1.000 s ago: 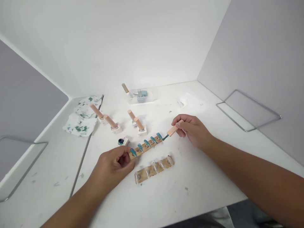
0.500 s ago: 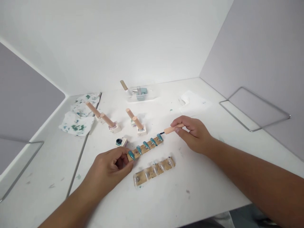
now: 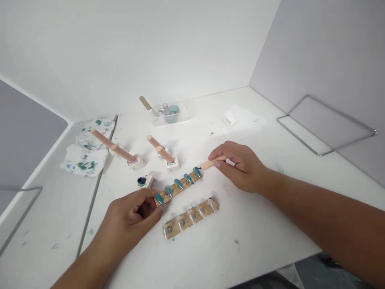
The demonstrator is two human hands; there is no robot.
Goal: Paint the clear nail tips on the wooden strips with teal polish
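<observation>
My left hand (image 3: 135, 216) pinches the near left end of a wooden nail tip stand (image 3: 174, 192) that carries several glossy teal false nails (image 3: 178, 184). Between the thumb and fingers of my right hand (image 3: 239, 164) is a nail polish brush (image 3: 209, 163) with a long peach handle. Its dark bristles touch the farthest teal nail (image 3: 197, 172), close to the nail's upper end. Just beyond my left hand lies an uncapped polish bottle (image 3: 146, 182) with a dark neck. A second wooden stand (image 3: 192, 218) with clear false nails rests on the table nearer me.
Several white polish bottles with peach caps (image 3: 165, 154) stand at the back left. Behind them a clear tray (image 3: 171, 116) holds small bottles. Stained wipes (image 3: 86, 158) lie far left, and a white tissue (image 3: 237, 116) lies at the back right. A wire frame (image 3: 326, 124) juts from the right wall.
The brush has moved left, from just beside the farthest teal nail onto its upper end. My left hand still holds the stand. The whole view has shifted slightly.
</observation>
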